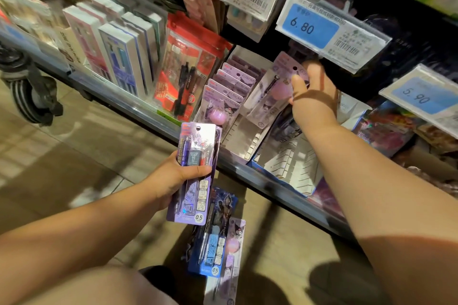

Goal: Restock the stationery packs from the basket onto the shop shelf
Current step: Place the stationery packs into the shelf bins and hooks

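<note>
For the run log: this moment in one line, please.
left hand: holds purple pencil pack | right hand: pinches Kuromi pack at display tray | floor: blue pencil pack

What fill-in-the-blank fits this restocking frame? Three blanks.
The left hand grips a purple carded pen pack marked ____ near its bottom.
The right hand holds a lilac Kuromi carded pack under the blue price tag reading ____.
The blue carded pen pack lies on the ____.
Missing: 0.5; 6.80; floor

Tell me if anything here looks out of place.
Yes. A blue pen pack and a lilac pack lie overlapping on the floor, instead of standing on the shelf.
</note>
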